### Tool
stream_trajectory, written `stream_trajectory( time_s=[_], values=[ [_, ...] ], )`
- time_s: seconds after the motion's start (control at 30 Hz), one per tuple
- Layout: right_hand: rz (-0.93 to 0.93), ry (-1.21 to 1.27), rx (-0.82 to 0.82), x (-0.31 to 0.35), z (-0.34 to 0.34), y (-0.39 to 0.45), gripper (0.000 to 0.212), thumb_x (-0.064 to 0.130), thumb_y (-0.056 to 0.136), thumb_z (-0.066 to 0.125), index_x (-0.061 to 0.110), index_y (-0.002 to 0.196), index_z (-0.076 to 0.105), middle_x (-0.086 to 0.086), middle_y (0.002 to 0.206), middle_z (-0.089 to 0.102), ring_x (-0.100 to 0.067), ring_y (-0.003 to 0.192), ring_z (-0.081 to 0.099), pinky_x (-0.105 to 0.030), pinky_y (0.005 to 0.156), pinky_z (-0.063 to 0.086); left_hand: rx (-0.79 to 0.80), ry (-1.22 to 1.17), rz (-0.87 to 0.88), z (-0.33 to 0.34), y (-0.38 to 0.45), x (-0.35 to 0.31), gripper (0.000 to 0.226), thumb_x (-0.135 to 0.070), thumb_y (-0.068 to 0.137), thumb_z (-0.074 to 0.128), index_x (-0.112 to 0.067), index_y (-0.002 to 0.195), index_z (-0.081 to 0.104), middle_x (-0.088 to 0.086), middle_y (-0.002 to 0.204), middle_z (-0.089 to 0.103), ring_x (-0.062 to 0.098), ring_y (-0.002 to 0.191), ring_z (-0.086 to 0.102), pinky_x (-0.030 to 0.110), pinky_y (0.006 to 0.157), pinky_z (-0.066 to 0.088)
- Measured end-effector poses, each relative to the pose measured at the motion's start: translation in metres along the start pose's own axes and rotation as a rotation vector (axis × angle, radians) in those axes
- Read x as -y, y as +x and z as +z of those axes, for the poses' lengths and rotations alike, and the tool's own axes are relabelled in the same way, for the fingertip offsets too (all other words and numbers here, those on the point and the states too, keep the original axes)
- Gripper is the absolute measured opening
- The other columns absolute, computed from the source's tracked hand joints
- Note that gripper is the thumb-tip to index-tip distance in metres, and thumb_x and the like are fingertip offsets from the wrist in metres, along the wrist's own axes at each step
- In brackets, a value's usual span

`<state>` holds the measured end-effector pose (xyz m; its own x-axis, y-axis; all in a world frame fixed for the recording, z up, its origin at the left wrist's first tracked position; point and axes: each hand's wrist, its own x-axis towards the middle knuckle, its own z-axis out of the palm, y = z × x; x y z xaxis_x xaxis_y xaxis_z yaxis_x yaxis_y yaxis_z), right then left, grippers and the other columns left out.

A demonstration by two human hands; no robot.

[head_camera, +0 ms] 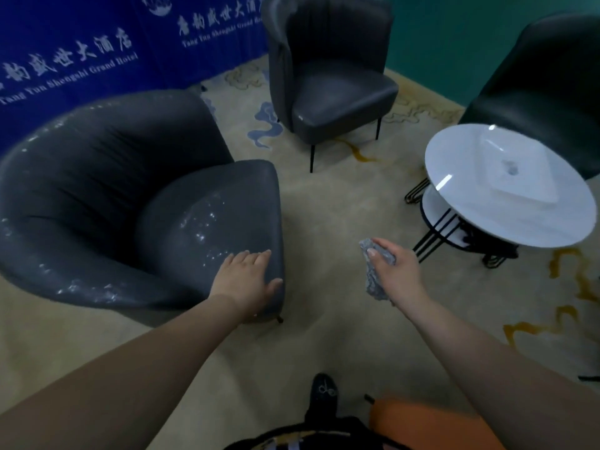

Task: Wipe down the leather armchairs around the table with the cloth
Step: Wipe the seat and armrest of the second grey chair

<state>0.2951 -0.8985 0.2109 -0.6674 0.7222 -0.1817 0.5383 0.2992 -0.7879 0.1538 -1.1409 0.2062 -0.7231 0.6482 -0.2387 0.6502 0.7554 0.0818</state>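
A dark grey leather armchair (107,203) fills the left side, its seat and rim flecked with pale scuffs. My left hand (250,277) lies flat with straight fingers on the front corner of its seat cushion. My right hand (394,271) hangs in the air over the carpet, to the right of that chair, gripping a crumpled grey cloth (373,280) that dangles below the fist. A second grey armchair (331,73) stands at the back centre. A third dark armchair (545,79) is at the right, partly behind the round white table (470,222).
The table has a glossy white top, a lower shelf and black wire legs. A blue banner (74,60) with white lettering hangs behind the near chair. Beige patterned carpet (324,203) lies between the chairs. My black shoe (323,394) and an orange object (431,423) are at the bottom.
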Motion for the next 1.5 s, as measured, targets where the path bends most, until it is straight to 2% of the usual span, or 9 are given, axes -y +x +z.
stream_trajectory(
  time_s=[0.1,0.23,0.5,0.7,0.9,1.07,1.2,1.3,1.5],
  values=[
    [-0.008,-0.029,0.048,0.009,-0.008,0.042,0.033,0.033,0.089,0.059,0.024,0.121,0.064,-0.013,0.114,0.062,-0.023,0.103,0.062,-0.038,0.096,0.048,0.004,-0.017,-0.067,-0.003,0.029,-0.001,0.068,-0.058,0.094,0.034,-0.021,0.15,0.023,0.002,0.15,0.039,0.022,0.14,0.029,0.037,0.116,0.017],
    [-0.023,-0.022,0.099,0.021,-0.001,0.087,0.034,0.03,0.09,0.06,0.02,0.122,0.063,-0.014,0.115,0.062,-0.021,0.104,0.061,-0.038,0.099,0.046,0.032,-0.038,-0.125,0.0,0.058,0.003,0.069,-0.06,0.094,0.033,-0.022,0.151,0.022,0.001,0.15,0.039,0.021,0.14,0.03,0.036,0.115,0.016],
    [-0.081,-0.053,0.168,0.056,0.04,0.186,0.035,0.032,0.09,0.06,0.022,0.123,0.062,-0.01,0.119,0.059,-0.018,0.106,0.059,-0.033,0.101,0.044,0.044,-0.091,-0.145,-0.008,0.149,0.028,0.067,-0.057,0.095,0.034,-0.022,0.151,0.022,0.0,0.151,0.037,0.02,0.141,0.027,0.037,0.117,0.016],
    [-0.146,-0.066,0.183,0.098,0.074,0.253,0.032,0.036,0.09,0.058,0.029,0.121,0.062,-0.003,0.113,0.056,-0.011,0.095,0.058,-0.014,0.079,0.038,0.073,-0.11,-0.209,-0.013,0.202,0.063,0.067,-0.057,0.096,0.034,-0.021,0.151,0.021,0.001,0.152,0.035,0.021,0.141,0.026,0.037,0.117,0.016],
    [-0.194,-0.081,0.286,0.143,0.125,0.298,0.03,0.038,0.089,0.058,0.034,0.119,0.062,-0.002,0.111,0.053,-0.012,0.093,0.06,-0.022,0.087,0.046,0.046,-0.174,-0.319,-0.019,0.23,0.097,0.067,-0.059,0.095,0.035,-0.022,0.15,0.023,-0.001,0.151,0.036,0.019,0.141,0.028,0.036,0.117,0.016],
    [-0.314,-0.101,0.466,0.182,0.179,0.348,0.029,0.031,0.088,0.061,0.028,0.117,0.065,-0.008,0.11,0.056,-0.011,0.093,0.059,-0.023,0.091,0.046,0.019,-0.206,-0.496,-0.017,0.249,0.13,0.067,-0.06,0.093,0.034,-0.023,0.149,0.027,-0.001,0.147,0.042,0.019,0.137,0.034,0.036,0.115,0.02],
    [-0.41,-0.156,0.629,0.207,0.225,0.386,0.028,0.032,0.088,0.062,0.033,0.116,0.064,0.002,0.107,0.048,0.0,0.084,0.051,-0.01,0.083,0.033,0.016,-0.215,-0.679,-0.009,0.255,0.147,0.066,-0.06,0.092,0.035,-0.023,0.147,0.031,-0.002,0.144,0.046,0.019,0.134,0.037,0.036,0.114,0.022],
    [-0.485,-0.212,0.78,0.224,0.258,0.412,0.029,0.034,0.088,0.061,0.034,0.117,0.063,0.003,0.107,0.045,0.003,0.083,0.049,-0.012,0.085,0.031,0.035,-0.245,-0.837,-0.001,0.26,0.147,0.067,-0.06,0.092,0.035,-0.021,0.146,0.032,-0.001,0.144,0.047,0.02,0.133,0.038,0.037,0.113,0.023],
    [-0.638,-0.301,1.014,0.253,0.314,0.449,0.027,0.035,0.088,0.061,0.036,0.115,0.063,0.005,0.105,0.046,0.016,0.079,0.045,0.01,0.067,0.026,0.001,-0.374,-1.177,0.006,0.274,0.121,0.066,-0.06,0.092,0.035,-0.022,0.146,0.033,0.0,0.142,0.048,0.021,0.133,0.039,0.038,0.112,0.026]
  ],
)
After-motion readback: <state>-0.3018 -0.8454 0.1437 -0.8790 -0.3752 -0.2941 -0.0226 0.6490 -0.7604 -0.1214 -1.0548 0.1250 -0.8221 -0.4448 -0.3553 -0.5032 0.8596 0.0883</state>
